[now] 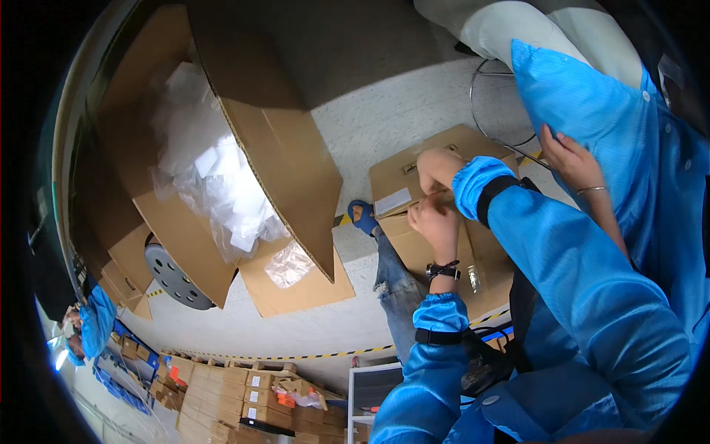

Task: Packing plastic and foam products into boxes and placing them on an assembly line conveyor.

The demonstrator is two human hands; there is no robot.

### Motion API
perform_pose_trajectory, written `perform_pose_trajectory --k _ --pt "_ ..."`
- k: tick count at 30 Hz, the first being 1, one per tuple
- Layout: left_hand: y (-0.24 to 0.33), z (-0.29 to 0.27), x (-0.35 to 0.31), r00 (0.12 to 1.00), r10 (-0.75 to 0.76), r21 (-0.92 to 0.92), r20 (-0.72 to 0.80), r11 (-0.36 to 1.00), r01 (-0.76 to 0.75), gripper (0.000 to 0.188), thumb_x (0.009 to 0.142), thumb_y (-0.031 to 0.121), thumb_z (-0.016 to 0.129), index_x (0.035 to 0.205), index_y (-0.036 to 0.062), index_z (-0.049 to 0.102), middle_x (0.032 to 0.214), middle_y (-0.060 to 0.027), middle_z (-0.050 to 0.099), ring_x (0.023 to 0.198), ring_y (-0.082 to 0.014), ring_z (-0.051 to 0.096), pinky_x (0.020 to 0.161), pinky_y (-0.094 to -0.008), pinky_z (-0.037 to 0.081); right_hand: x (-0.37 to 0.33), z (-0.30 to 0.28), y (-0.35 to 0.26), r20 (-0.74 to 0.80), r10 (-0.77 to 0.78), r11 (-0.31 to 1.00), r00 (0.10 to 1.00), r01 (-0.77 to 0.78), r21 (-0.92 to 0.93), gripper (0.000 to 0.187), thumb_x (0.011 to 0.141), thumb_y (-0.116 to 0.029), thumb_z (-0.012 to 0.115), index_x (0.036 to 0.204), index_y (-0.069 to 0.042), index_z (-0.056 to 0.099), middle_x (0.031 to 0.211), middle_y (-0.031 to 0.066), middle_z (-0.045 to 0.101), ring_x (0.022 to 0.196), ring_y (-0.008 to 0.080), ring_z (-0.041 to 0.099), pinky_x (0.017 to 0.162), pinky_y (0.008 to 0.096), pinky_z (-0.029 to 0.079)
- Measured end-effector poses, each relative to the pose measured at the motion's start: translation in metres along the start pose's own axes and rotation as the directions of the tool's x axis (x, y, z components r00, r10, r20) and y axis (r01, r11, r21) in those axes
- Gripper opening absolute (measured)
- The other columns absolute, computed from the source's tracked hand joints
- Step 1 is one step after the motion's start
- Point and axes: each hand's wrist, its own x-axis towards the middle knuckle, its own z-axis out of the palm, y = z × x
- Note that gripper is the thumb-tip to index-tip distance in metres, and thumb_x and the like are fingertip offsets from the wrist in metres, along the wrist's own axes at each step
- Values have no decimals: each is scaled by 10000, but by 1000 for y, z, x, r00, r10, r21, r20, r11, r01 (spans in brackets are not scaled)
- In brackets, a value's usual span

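A closed-up brown cardboard box [414,244] stands on the floor before me, with a white label [393,201] near one edge and clear tape along its side. Both hands are at the seam on its top. My left hand [435,222], a dark watch on its wrist, has its fingers curled tight at the edge of the flap [445,197]. Just beyond it my right hand [438,169] bends down over the same flap, its fingertips partly hidden. Blue sleeves with black bands cover both my forearms.
A large open carton [285,148] with clear plastic bags and white pieces [222,174] stands at left, beside a flat cardboard sheet [296,296]. A co-worker in a blue smock [592,96] is at right, one hand [575,161] near a metal stool [484,111]. Stacked boxes [255,392] stand behind.
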Motion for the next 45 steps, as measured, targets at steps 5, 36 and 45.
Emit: perform_pose_trajectory --k 5,36,45 --pt "-5 -5 4 998 17 -1 59 1000 -17 214 646 22 561 831 51 663 873 -109 635 886 -309 514 937 -436 321 -7 11 -32 -253 122 986 960 -146 -77 185 716 -228 634 851 -124 705 899 104 674 802 268 628 690 388 491" --pt "4 26 27 998 -44 123 -52 991 50 147 721 248 671 700 106 705 774 -82 654 843 -284 557 804 -402 345 39 14 40 -280 -314 885 907 387 260 296 719 -367 622 676 -75 630 642 64 554 547 196 449 507 358 351" --pt "2 14 17 998 27 40 -60 999 -24 86 700 168 678 677 86 689 765 -50 608 832 -268 534 797 -402 344 33 16 13 -381 -388 892 839 237 -385 378 700 -245 623 1014 -44 680 1095 160 633 986 323 614 782 412 491"
